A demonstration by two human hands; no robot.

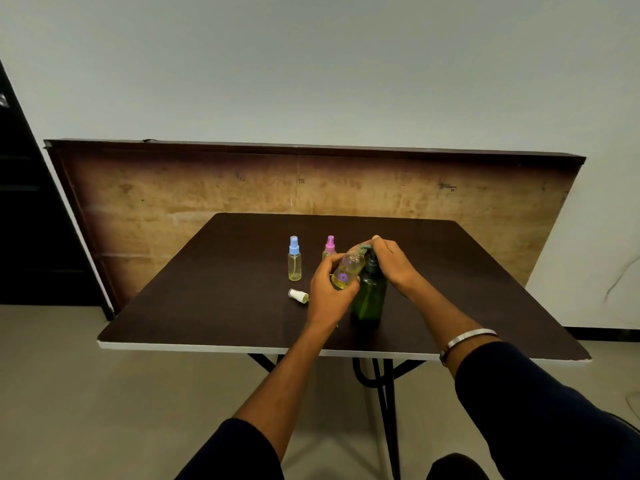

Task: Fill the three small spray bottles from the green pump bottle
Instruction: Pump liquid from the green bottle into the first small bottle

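In the head view, a dark brown table (214, 306) fills the middle of the frame, its pale front edge running across the lower centre. The things sit clustered near the table's centre, well apart from every edge; bare tabletop stretches wide to the left, to the right and toward the far edge. Behind the table a worn wooden board (173, 192) leans against the wall.

There are three small spray bottles and one green pump bottle (369, 299). Two small ones stand upright and capped at frame centre: the blue-capped bottle (294, 259) and, to its right, the pink-capped bottle (329, 247), partly hidden behind the hands. One loose white spray cap (298, 295) lies on its side on the table, just left of the left hand.

The third small bottle (348, 270), clear with purple flower prints and yellowish liquid, is uncapped and tilted, its mouth up toward the pump's nozzle. The left hand (329, 289) grasps it, fingers and thumb curled round its lower body. The right hand (393, 263) rests on top of the pump head, fingers bent over it, with the green bottle standing upright on the table beneath. A silver bracelet (467, 339) circles the right forearm.
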